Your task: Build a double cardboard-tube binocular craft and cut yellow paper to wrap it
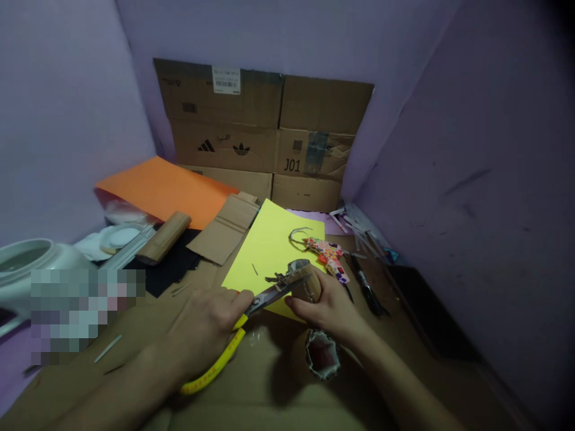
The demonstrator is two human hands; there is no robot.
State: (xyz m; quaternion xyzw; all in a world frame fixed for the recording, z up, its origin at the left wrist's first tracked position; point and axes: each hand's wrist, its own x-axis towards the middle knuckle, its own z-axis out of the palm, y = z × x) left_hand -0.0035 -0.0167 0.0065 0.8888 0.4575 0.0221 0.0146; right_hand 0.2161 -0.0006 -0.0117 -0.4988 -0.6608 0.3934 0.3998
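**Left hand (215, 317) closed on scissors (257, 301), right hand (332, 305) wrapped round cardboard tube (308, 292)**

Nearest: second tube (320, 354) below the right wrist, jagged open end toward the viewer. Upright or tilted: cannot be told. Pale lining seen inside.

Just beyond: scissors held by the yellow loops, blades pointed at the tube in the right hand. Whether one blade is inside the wall cannot be told. Tube is held off the cardboard base (215, 410), over the near end of the yellow sheet (269, 245).

Handling, judged: light, dry, low slip risk. Intact wall likely stiff along its length, easily crushed if squeezed across. Torn rim is ragged, with loose strips hanging; likely weak, poor to grip. Best held round the intact body, lightly, with fingertips kept off the blade line. Scissors rigid, heavier than the tube; best held by the loops only.

Farther: floral-patterned object (327, 257) lying at the sheet's right edge. Back: printed cardboard panel (224, 137) stood against the wall.
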